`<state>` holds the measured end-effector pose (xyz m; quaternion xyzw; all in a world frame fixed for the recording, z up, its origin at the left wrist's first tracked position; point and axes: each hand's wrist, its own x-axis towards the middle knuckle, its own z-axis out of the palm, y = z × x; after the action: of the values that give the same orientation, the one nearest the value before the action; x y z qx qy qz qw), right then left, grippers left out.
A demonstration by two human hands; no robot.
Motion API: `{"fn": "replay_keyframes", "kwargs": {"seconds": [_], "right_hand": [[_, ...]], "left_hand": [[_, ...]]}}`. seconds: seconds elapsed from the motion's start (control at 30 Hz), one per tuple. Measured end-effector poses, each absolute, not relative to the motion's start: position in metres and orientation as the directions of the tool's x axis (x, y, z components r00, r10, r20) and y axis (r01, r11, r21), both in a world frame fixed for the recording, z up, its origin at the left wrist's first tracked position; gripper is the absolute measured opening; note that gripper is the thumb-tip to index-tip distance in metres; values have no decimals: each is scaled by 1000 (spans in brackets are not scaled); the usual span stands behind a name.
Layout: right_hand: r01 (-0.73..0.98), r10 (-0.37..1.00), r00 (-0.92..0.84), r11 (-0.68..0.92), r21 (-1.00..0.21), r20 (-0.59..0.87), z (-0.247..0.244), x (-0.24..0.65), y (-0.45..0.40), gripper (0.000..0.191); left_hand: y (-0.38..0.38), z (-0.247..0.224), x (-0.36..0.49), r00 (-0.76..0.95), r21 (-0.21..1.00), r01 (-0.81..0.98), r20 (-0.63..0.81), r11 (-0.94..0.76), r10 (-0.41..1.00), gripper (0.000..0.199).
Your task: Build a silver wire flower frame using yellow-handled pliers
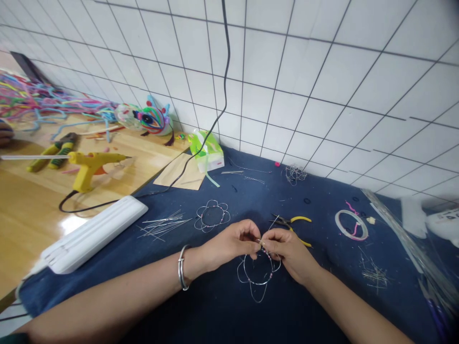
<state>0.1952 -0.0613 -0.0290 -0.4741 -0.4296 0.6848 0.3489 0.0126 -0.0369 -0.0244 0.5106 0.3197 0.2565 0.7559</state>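
My left hand [241, 242] pinches the upper edge of a silver wire ring [258, 283] that has thin wire loops and small pink beads around it. Close beside it, fingertips nearly touching, my right hand [285, 249] pinches the same wire ring, with a straight wire end sticking up past its fingers. Yellow-handled pliers [301, 219] lie just behind my right hand. A second flower-shaped wire ring [212, 216] rests flat on the dark blue cloth, left of and beyond my left hand.
Loose wires [165, 224] lie left beside a white power strip [98, 233]. A yellow glue gun [88, 167] and green-handled pliers [53, 153] are on the wooden table. Tape roll [351, 225] and more wire pieces [375, 276] lie right. At the left edge is another person's hand [5, 134].
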Motion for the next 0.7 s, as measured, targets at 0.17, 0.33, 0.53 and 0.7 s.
{"fn": "replay_keyframes", "kwargs": {"seconds": [0.17,0.33,0.53,0.7], "right_hand": [[-91,895,-294,-375,-923,-335,-28,194,-62,13],[-63,908,-275,-345,-937,-315,-25,194,-62,15],[-75,918,-261,-328,-942,-299,-26,195,-63,17],[-135,923,-254,-331,-934,-290,-29,195,-62,18]], "left_hand": [[-37,-23,13,656,948,28,-257,318,709,12],[-38,-24,14,609,973,63,-214,223,763,12],[-38,-26,12,585,987,122,-154,101,796,16],[-39,-22,11,584,983,179,-137,38,800,17]]}}
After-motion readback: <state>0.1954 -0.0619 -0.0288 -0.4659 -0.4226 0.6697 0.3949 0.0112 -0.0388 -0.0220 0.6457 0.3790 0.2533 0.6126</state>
